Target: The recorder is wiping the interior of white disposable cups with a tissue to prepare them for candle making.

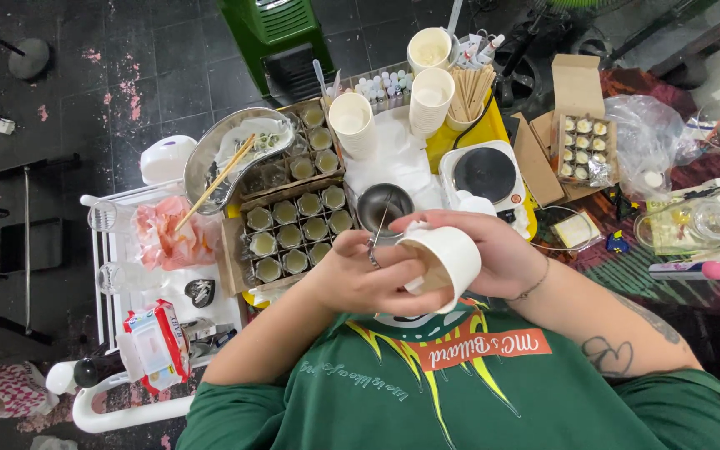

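A white paper cup (446,260) is being gripped tilted between both hands, left hand (368,279) clamped underneath, right hand (485,250) wrapped over, just near a small metal pot (383,207) beyond them for access.

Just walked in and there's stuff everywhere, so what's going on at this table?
A person in a green shirt holds a white paper cup tipped on its side with both hands: the right hand wraps its outside, the left hand is at its mouth. In front stand cardboard trays of small filled jars, a small metal pot, stacked paper cups and a hot plate.
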